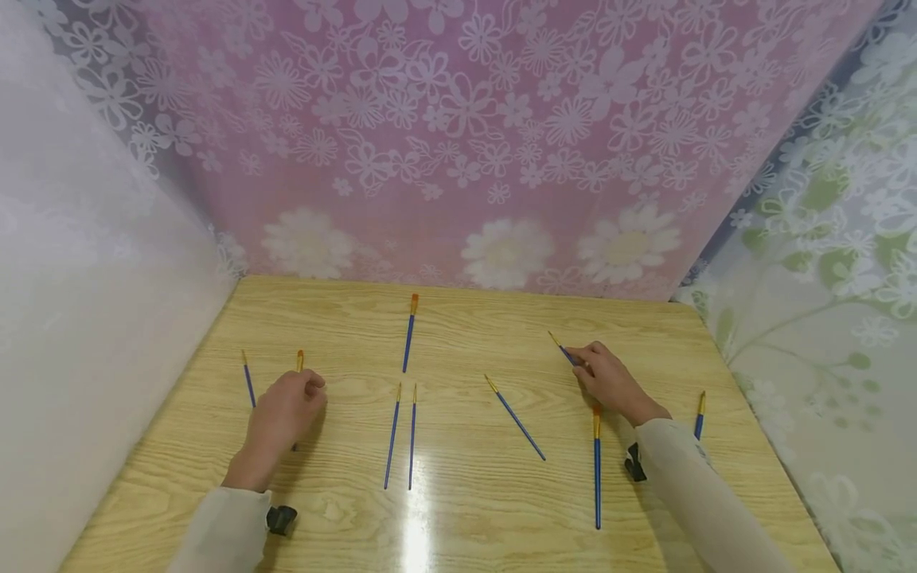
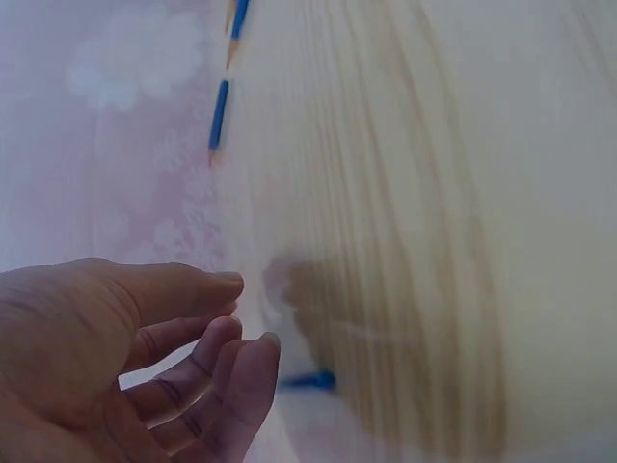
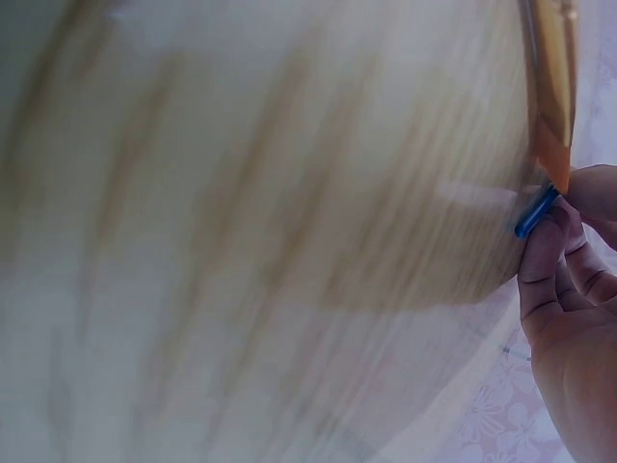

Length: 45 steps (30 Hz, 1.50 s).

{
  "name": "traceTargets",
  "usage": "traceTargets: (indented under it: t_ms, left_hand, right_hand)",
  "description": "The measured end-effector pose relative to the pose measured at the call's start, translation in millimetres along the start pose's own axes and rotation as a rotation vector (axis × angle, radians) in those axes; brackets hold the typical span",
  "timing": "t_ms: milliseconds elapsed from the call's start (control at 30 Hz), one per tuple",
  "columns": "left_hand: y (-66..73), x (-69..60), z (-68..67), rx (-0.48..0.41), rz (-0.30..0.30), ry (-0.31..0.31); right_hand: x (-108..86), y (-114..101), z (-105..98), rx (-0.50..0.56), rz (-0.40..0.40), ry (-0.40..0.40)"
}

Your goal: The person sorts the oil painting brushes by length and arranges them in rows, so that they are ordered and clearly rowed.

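Observation:
My right hand [image 1: 609, 378] pinches a thin paintbrush [image 1: 562, 349] between thumb and fingers, its bristles pointing to the far left. In the right wrist view the blue end of its handle [image 3: 533, 214] sticks out of the grip. A flat paintbrush [image 1: 598, 477] lies just below that hand. Above the table at the left, my left hand [image 1: 282, 414] has its fingers loosely bent, with nothing between thumb and fingertips. It partly covers a paintbrush [image 1: 300, 360] with an orange tip. Beside it lies a thin paintbrush [image 1: 247, 378], its lower end hidden by the hand.
On the wooden table [image 1: 458, 525] lie a flat paintbrush [image 1: 409, 338] at the back, two thin parallel brushes [image 1: 392, 438] below it, and a slanted brush [image 1: 517, 422]. Another brush [image 1: 700, 418] is partly behind my right sleeve. Flowered cloth [image 1: 458, 159] hangs at the back edge.

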<state>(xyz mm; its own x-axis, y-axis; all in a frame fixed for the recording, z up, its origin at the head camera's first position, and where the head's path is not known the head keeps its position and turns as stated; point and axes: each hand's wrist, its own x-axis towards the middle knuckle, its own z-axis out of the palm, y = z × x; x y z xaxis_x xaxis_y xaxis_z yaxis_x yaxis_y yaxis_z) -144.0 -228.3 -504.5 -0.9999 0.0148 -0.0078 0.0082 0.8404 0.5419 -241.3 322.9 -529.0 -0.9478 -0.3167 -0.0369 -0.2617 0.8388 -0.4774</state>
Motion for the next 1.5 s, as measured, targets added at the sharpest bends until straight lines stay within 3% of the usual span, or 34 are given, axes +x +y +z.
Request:
traceTargets:
  t_ms: [267, 467, 733, 933, 1267, 1500]
  left_hand:
    - [-16.7, 0.2, -7.2, 0.027, -0.024, 0.036]
    - [-24.1, 3.2, -10.9, 0.040, -0.086, -0.010]
    - [-23.3, 2.9, -10.4, 0.041, -0.119, -0.046]
    - [-19.6, 3.4, -8.3, 0.057, -0.108, -0.047]
    - [-12.8, 5.9, -5.6, 0.082, -0.039, -0.056]
    - [-12.6, 11.4, -3.2, 0.155, 0.134, -0.071]
  right_hand:
    - [0.1, 1, 0, -0.005, -0.002, 0.004]
    - [0.8, 2, 1, -0.006, -0.006, 0.005]
    - [1.8, 3, 1, 0.001, -0.001, 0.000]
    - [0.8, 2, 1, 0.002, 0.000, 0.000]
    - [0.5, 1, 0, -0.001, 0.001, -0.002]
    - [0.3, 1, 0, -0.006, 0.004, -0.003]
